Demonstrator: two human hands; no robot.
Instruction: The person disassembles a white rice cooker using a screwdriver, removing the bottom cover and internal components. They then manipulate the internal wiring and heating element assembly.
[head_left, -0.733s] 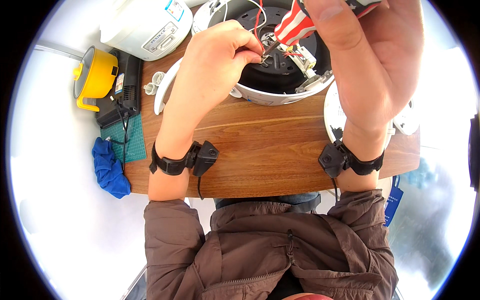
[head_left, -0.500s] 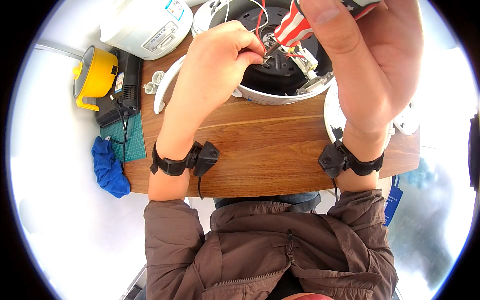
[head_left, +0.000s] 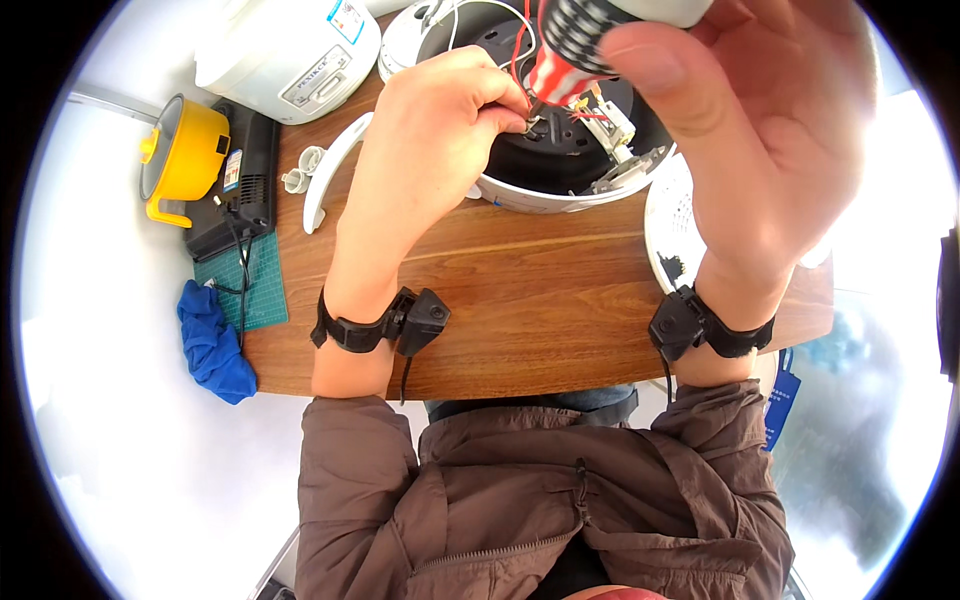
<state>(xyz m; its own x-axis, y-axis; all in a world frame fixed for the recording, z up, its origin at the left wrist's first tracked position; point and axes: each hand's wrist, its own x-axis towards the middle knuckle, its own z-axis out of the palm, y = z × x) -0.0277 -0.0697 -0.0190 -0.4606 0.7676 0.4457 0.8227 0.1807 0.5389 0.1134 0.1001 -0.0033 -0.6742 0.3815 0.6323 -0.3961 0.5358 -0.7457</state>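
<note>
An opened white appliance housing point(head_left: 550, 202) with a black inner plate, red and white wires and small fittings stands at the back of the wooden table point(head_left: 500, 300). My left hand point(head_left: 430, 150) is closed in a pinch inside its left part, on a small piece by a red wire, too small to make out. My right hand point(head_left: 750, 140) grips a screwdriver point(head_left: 562, 76) with a red, white and black patterned handle, its tip down beside my left fingertips.
At the left are a white rice cooker point(head_left: 270, 50), yellow pot point(head_left: 186, 150), black device point(head_left: 245, 200), green mat point(head_left: 255, 290) and blue cloth point(head_left: 208, 350). A curved white handle point(head_left: 325, 175) and small white pieces point(head_left: 300, 172) lie near my left arm; a white perforated part point(head_left: 668, 230) sits under my right arm.
My right hand has turned and shifted slightly right, rotating the screwdriver handle, which now shows more of its black patterned part. My left hand keeps its pinch in nearly the same place.
</note>
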